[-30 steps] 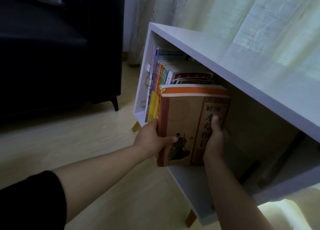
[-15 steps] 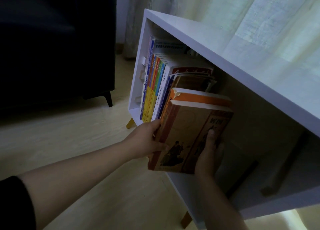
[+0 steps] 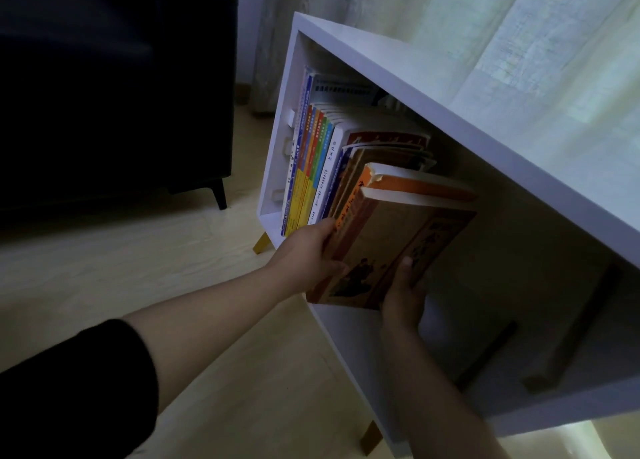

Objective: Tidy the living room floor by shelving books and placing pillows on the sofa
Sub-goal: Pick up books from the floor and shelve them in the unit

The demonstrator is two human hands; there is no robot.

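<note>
Tilted since a second ago, the brown book [image 3: 391, 251] leans in the shelf [image 3: 450, 105] at 3 o'clock of the shelved row [image 3: 313, 168]; my left hand [image 3: 304, 254] grips its spine, my right hand [image 3: 403, 296] its lower edge.

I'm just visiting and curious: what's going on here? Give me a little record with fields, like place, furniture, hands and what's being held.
Place: living room with a wooden floor, dark sofa at left, pale curtain behind
Furniture: white shelf on short wooden legs
Already shelved: row of books standing at the shelf's left end
Being held: brown book, with an orange book right behind it
Left hand: grips the brown book's spine side
Right hand: holds its lower edge, thumb on the cover
Likely step: placing the book beside the row
</note>
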